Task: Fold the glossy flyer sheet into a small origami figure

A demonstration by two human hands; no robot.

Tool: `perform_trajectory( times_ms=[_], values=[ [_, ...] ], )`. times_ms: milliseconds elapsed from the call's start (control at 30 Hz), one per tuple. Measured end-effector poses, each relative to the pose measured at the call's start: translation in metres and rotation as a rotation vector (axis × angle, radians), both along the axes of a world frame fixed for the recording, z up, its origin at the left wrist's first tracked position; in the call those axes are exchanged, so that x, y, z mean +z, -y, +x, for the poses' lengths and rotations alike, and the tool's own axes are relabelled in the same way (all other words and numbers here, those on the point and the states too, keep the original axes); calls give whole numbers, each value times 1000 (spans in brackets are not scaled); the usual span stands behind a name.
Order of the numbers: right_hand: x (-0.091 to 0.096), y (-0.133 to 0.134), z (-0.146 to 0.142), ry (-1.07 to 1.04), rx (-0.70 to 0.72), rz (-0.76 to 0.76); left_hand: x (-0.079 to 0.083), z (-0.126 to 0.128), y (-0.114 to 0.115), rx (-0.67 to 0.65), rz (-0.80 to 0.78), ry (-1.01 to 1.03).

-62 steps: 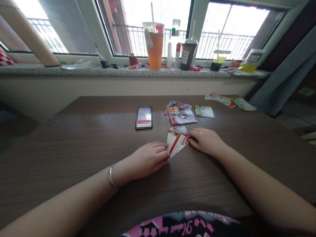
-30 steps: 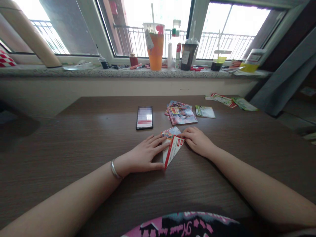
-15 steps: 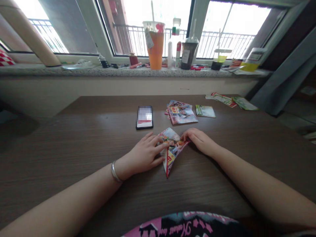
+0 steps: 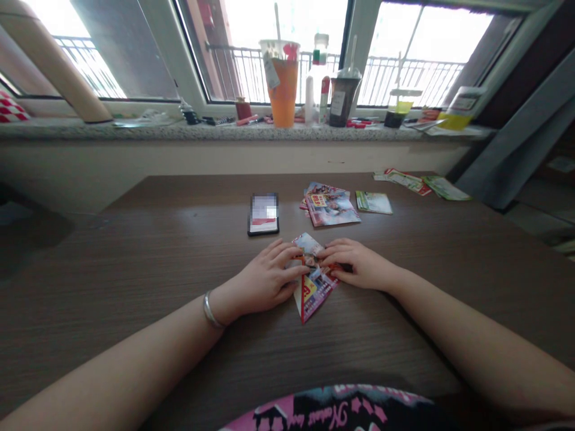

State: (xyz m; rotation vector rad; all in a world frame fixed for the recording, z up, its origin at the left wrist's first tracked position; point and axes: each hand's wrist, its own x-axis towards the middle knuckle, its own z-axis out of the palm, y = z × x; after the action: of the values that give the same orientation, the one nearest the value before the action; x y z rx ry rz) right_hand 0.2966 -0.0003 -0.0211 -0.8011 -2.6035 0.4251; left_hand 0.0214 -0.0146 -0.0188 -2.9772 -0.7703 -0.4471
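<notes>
A colourful folded paper leaflet (image 4: 313,290) lies on the dark wooden table (image 4: 135,251), pointed toward me like a kite. My left hand (image 4: 264,280) rests on its left side with fingers stretched flat, a silver bangle on the wrist. My right hand (image 4: 359,264) presses on its upper right part, fingers extended and lying on the paper. Both hands touch the leaflet near its middle crease.
A black phone (image 4: 263,213) lies beyond my hands. A stack of leaflets (image 4: 331,206) and a green card (image 4: 373,202) sit to its right, more flyers (image 4: 406,180) at the far right. An orange cup (image 4: 283,90), bottles and a dark cup (image 4: 340,99) stand on the windowsill.
The leaflet's white-and-red flap was folded over, so the printed colourful side now faces up. Both hands moved inward and now press the paper flat near its middle.
</notes>
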Motion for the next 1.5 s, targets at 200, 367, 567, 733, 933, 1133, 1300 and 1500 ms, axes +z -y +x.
perform_trajectory(
  times_ms=[200, 367, 567, 733, 933, 1133, 1300, 1500],
  values=[
    [6, 6, 0, 146, -68, 131, 4, -1, -1, 25, 110, 7],
    [12, 9, 0, 225, -111, 214, 6, -9, -8, 55, 163, 6],
    [14, 8, 5, 261, -127, 218, 6, -12, -13, 79, 136, -7],
    [12, 5, 7, 253, -68, 258, 2, -14, -16, 80, 70, -28],
    [14, 7, 2, 275, -33, 280, 0, -14, -16, 114, 23, -10],
    [17, 11, 1, 339, -50, 278, 3, -13, -15, 121, 35, -82],
    [18, 10, 4, 398, -98, 300, 2, -11, -13, 144, 28, -83],
    [17, 10, 9, 378, -229, 222, -3, -13, -15, 207, 24, -34]
  ],
)
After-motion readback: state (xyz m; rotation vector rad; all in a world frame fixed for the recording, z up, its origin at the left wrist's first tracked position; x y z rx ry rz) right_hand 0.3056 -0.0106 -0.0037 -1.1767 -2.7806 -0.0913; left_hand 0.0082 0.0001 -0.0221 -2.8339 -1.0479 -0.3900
